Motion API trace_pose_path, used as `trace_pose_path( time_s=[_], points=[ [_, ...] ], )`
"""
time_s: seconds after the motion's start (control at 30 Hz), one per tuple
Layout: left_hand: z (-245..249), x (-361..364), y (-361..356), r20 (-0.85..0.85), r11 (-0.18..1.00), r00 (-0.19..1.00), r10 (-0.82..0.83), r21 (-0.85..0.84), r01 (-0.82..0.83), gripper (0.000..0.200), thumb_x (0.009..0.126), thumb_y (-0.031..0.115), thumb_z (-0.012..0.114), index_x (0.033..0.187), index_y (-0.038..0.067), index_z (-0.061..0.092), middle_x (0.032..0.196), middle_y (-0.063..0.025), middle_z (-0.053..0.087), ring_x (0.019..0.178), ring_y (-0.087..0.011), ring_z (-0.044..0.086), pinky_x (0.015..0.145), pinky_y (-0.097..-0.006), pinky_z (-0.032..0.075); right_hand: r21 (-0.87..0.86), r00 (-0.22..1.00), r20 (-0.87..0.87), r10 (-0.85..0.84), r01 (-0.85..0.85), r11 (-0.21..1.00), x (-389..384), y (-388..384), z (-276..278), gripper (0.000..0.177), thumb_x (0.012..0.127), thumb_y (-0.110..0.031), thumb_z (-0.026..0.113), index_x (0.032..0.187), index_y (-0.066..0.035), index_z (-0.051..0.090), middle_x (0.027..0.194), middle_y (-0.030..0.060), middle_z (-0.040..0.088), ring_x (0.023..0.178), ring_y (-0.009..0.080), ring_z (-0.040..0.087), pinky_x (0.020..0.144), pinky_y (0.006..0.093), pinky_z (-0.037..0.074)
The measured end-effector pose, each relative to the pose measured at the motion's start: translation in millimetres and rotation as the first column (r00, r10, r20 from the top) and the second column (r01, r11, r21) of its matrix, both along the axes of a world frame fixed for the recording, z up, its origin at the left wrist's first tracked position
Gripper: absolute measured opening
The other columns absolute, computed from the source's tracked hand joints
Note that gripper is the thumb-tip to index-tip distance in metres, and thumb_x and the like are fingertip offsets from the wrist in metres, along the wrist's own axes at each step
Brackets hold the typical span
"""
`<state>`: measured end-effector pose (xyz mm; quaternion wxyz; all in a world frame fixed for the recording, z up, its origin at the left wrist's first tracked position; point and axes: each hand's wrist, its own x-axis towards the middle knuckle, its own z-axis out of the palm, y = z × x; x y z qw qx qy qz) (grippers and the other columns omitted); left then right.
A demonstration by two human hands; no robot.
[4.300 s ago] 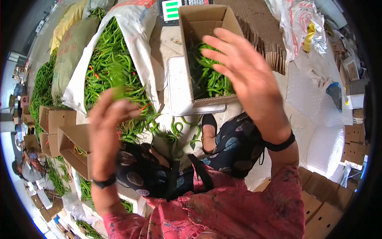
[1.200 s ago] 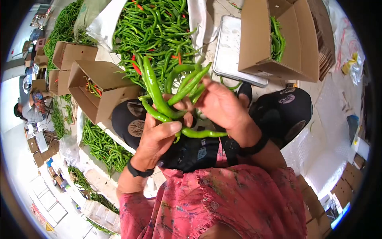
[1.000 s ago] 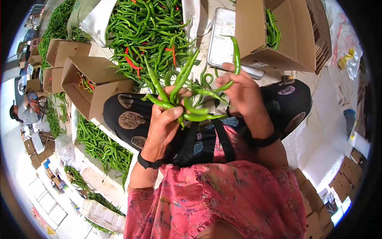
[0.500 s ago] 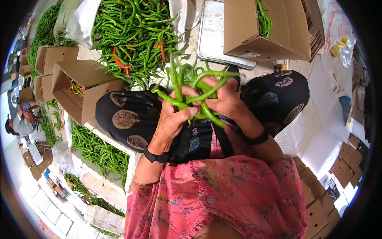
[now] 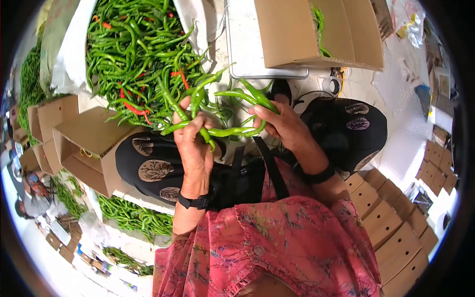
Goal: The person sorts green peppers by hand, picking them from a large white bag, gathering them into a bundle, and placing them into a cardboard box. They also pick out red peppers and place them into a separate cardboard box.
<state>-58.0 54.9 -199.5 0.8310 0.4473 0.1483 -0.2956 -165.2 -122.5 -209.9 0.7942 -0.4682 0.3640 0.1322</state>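
Observation:
Several long green chili peppers are pinched in my left hand, their ends sticking out above and below the fingers. My right hand, a short way to the right, closes on other green chili peppers that curve toward the left. A bent pepper spans the gap between both hands. Just beyond the hands lies a big heap of green chili peppers, with a few red peppers among them.
A platform scale stands ahead, with an open cardboard box holding green peppers. Another open carton sits at the left. More peppers lie lower left. Stacked cartons are at the right, and a person is far left.
My hands have moved apart; the bunch held between them is now split, with peppers in each. The view has shifted, and the heap appears lower and further left.

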Motion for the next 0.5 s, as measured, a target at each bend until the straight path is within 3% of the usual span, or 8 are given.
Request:
trace_pose_path(
  time_s=[0.1, 0.2, 0.27, 0.3, 0.33, 0.4, 0.43, 0.5],
  points=[
    [-11.3, 8.9, 5.3, 0.098, 0.990, 0.995, -0.006, 0.142, -0.008, 0.047, 0.082, 0.007, 0.056, 0.127, 0.004, 0.043, 0.082, -0.0045, 0.049, 0.072, -0.0142, 0.049, 0.067, -0.0265, 0.045, -0.043, 0.991, -0.019, -0.132, 0.131, 0.990, -17.8, -0.6, -2.6, 0.034, 0.091, -0.035, 0.063, 0.105, -0.004, 0.065, 0.070, -0.0001, 0.058, 0.047, 0.0026, 0.035, 0.042, 0.0192, 0.027],
    [-10.5, 8.3, 14.1, 0.100, 0.985, 0.994, -0.050, 0.167, 0.033, 0.045, 0.082, 0.007, 0.056, 0.125, 0.004, 0.044, 0.081, -0.0049, 0.049, 0.072, -0.0145, 0.049, 0.068, -0.0271, 0.046, -0.161, 0.986, -0.085, -0.143, 0.128, 0.979, -42.5, -2.0, -13.6, 0.030, 0.090, -0.031, 0.063, 0.095, -0.002, 0.066, 0.070, 0.0032, 0.061, 0.047, 0.0044, 0.044, 0.040, 0.0216, 0.032],
    [-11.2, 1.4, 16.6, 0.052, 0.979, 0.994, -0.098, 0.183, 0.087, 0.043, 0.082, 0.007, 0.056, 0.123, 0.004, 0.045, 0.081, -0.0053, 0.050, 0.072, -0.0153, 0.050, 0.068, -0.0274, 0.046, -0.456, 0.987, -0.163, -0.003, -0.072, 0.887, -55.7, 4.0, -16.8, 0.032, 0.090, -0.033, 0.061, 0.098, -0.002, 0.066, 0.072, 0.0046, 0.062, 0.052, 0.0070, 0.051, 0.047, 0.0230, 0.039],
    [-10.1, -3.7, 19.7, 0.040, 0.981, 0.989, -0.144, 0.136, 0.138, 0.042, 0.081, 0.006, 0.057, 0.122, 0.004, 0.046, 0.082, -0.0052, 0.051, 0.072, -0.0161, 0.052, 0.069, -0.0273, 0.046, -0.451, 0.993, -0.119, 0.003, -0.056, 0.891, -57.4, 8.5, -10.1, 0.035, 0.090, -0.034, 0.060, 0.102, -0.001, 0.066, 0.081, 0.0049, 0.063, 0.067, 0.0099, 0.059, 0.059, 0.0248, 0.046],
    [-6.6, -10.9, 19.1, 0.028, 0.981, 0.986, -0.163, 0.109, 0.159, 0.043, 0.081, 0.006, 0.058, 0.122, 0.004, 0.047, 0.084, -0.0054, 0.052, 0.072, -0.0165, 0.055, 0.069, -0.0274, 0.047, -0.455, 0.994, -0.107, 0.011, -0.059, 0.889, -57.2, 12.7, -4.2, 0.035, 0.090, -0.034, 0.060, 0.102, -0.001, 0.066, 0.081, 0.0049, 0.063, 0.067, 0.0099, 0.059, 0.059, 0.0248, 0.046],
    [-1.4, -22.6, 15.7, 0.117, 0.964, 0.965, -0.236, 0.152, 0.218, 0.045, 0.080, 0.005, 0.059, 0.123, 0.002, 0.048, 0.086, -0.0057, 0.054, 0.074, -0.0159, 0.055, 0.070, -0.0274, 0.047, -0.120, 0.981, -0.018, -0.195, 0.191, 0.974, -55.4, 20.7, 5.5, 0.034, 0.091, -0.032, 0.061, 0.104, -0.001, 0.066, 0.090, 0.0028, 0.061, 0.080, 0.0098, 0.059, 0.064, 0.0245, 0.046],
    [-0.3, -28.3, 15.0, 0.143, 0.957, 0.953, -0.268, 0.154, 0.246, 0.048, 0.078, 0.006, 0.061, 0.125, 0.001, 0.049, 0.089, -0.0061, 0.055, 0.075, -0.0157, 0.056, 0.071, -0.0273, 0.047, -0.125, 0.982, -0.008, -0.188, 0.186, 0.975, -54.4, 22.8, 5.0, 0.034, 0.091, -0.032, 0.061, 0.104, -0.001, 0.066, 0.090, 0.0028, 0.061, 0.080, 0.0098, 0.059, 0.064, 0.0245, 0.046],
    [16.4, -34.8, 9.9, 0.233, 0.864, 0.849, -0.474, 0.310, 0.397, 0.070, 0.076, 0.000, 0.059, 0.141, 0.002, 0.033, 0.092, -0.0053, 0.055, 0.079, -0.0119, 0.054, 0.075, -0.0265, 0.047, -0.061, 0.983, 0.181, -0.039, 0.051, 0.997, -49.5, 24.3, -2.1, 0.041, 0.092, -0.028, 0.060, 0.121, 0.001, 0.058, 0.113, 0.0049, 0.059, 0.101, 0.0111, 0.055, 0.077, 0.0259, 0.044]
  ],
)
